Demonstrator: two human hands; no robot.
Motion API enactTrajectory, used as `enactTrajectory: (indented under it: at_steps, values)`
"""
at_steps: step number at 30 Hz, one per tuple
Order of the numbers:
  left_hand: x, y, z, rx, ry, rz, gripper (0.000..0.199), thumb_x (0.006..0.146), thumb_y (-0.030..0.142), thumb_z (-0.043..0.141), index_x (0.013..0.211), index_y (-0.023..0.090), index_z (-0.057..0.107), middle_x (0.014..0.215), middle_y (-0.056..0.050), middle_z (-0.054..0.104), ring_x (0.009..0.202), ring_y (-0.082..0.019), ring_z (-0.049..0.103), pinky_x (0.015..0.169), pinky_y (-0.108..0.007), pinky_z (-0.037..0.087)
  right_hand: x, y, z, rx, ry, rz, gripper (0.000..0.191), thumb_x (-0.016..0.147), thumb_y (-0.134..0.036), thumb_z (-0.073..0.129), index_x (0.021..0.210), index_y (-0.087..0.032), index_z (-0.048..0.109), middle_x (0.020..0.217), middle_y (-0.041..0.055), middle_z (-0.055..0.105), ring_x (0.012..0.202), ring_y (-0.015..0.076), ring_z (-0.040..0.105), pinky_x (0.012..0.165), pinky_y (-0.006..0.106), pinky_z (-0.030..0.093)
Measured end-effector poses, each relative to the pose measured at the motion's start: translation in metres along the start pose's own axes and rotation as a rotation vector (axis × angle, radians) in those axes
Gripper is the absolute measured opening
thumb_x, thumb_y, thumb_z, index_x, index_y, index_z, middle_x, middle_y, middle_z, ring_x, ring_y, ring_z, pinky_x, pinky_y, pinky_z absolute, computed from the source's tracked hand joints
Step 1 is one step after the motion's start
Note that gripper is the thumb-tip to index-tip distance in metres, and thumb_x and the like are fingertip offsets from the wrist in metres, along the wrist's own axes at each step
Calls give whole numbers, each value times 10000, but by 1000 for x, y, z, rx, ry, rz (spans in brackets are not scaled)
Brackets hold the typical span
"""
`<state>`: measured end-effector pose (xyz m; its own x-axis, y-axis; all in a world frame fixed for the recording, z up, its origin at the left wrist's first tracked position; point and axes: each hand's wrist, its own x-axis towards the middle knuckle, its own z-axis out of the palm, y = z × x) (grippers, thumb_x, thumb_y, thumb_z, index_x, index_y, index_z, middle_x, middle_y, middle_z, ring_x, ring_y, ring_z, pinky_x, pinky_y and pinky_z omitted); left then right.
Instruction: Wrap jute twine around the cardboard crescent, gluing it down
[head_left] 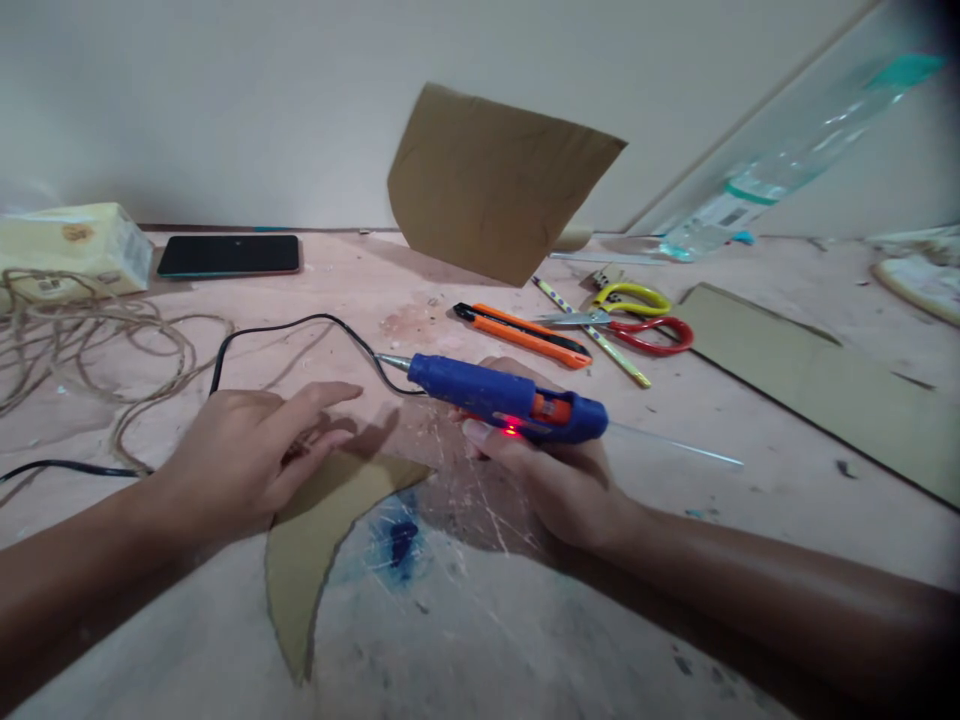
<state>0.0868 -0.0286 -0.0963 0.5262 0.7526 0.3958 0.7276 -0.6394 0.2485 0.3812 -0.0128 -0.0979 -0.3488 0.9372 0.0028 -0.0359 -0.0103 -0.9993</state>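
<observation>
My right hand (555,470) is wrapped round a blue glue gun (487,390), its metal nozzle pointing left and a red light glowing on its side. A clear glue stick (675,442) sticks out of the gun's back end. My left hand (262,440) is over the upper left part of a curved, crescent-shaped cardboard piece (307,560) on the table. Its index finger and thumb are apart, while the other fingers are curled and partly hidden. Nothing shows between them.
Behind the gun lie an orange cutter (525,335), a pencil (592,330) and scissors (652,335). Cardboard (502,180) leans near the wall; more (817,390) lies right. Twine (172,350), a phone (229,255), a box (75,250) and a black cord (277,325) are left; a bottle (750,205) stands back right.
</observation>
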Motion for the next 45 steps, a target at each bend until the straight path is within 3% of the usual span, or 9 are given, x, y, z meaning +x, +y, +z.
enactTrajectory:
  at_steps: [3,6,8,17,23,27,35,45]
  values:
    - [3,2,-3,-53,60,-23,289,1175,441,548,1084,225,716,732,39,796,464,-111,623,497,-219,434,0,-1,2,3,-11,7,208,909,-338,811,914,-275,613,785,-25,600,666,161,558,592,288,494]
    - [4,3,-4,-61,84,-33,343,1179,447,553,963,221,695,580,86,653,374,-77,466,434,-207,354,-1,-1,1,20,-20,35,214,921,-365,804,927,-280,608,779,-27,596,656,163,552,577,287,484]
    - [5,3,-5,-61,91,-26,344,1180,433,539,962,226,705,536,100,589,380,-79,479,448,-198,372,-2,1,0,23,-13,38,197,946,-376,793,934,-279,622,789,-27,599,665,162,551,585,283,480]
    - [5,0,-4,-61,96,-31,256,1135,295,522,1039,229,751,555,99,620,383,-80,485,446,-202,362,-2,2,-3,-23,-6,8,211,944,-384,803,921,-251,640,794,-22,590,692,154,533,614,274,447]
    - [6,3,-5,-85,79,-45,310,1177,416,544,1048,233,759,546,95,632,386,-81,498,464,-184,409,-2,1,-1,7,-8,18,209,934,-351,823,910,-251,642,778,-28,586,673,147,522,602,267,440]
    - [6,2,-6,-90,69,-45,338,1180,422,541,990,239,752,564,88,674,363,-74,481,431,-191,375,-1,-3,0,-16,14,14,231,872,-325,872,884,-257,652,764,-25,600,663,154,545,582,272,462]
    - [-1,-3,1,-75,106,-25,259,1159,347,572,1009,279,771,840,29,870,629,-145,777,610,-248,552,0,-9,0,-41,-23,18,245,890,-354,854,881,-262,628,740,-31,582,633,148,525,554,263,461]
    - [3,-1,-5,-103,86,-26,393,1164,577,593,1061,253,789,692,54,788,474,-89,623,499,-207,443,-1,0,-3,-89,5,20,225,913,-421,834,921,-267,670,812,0,613,709,178,561,615,290,480]
